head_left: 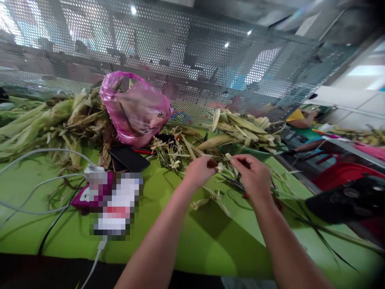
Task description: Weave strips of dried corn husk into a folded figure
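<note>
Over the green tabletop, my left hand (200, 171) is closed in a pinch on a small pale piece of corn husk (220, 166). A little to the right, my right hand (254, 174) pinches a pale husk strip (228, 155) between thumb and fingers. The two hands are close together but apart; whether both pieces are joined I cannot tell. Beneath them lies a tied bit of husk (212, 198) with loose ends. Just behind my left hand is a heap of small knotted husk pieces (174, 158). Thin dark items by my right hand are partly hidden.
Large corn husks (60, 116) pile up at left beside a pink plastic bag (135, 108). More husk strips (243, 128) lie behind my hands. A black phone (129, 157), a lit phone (118, 204) and white cables (39, 176) occupy the left. A perforated metal screen (180, 60) stands behind; a person (303, 120) sits at right.
</note>
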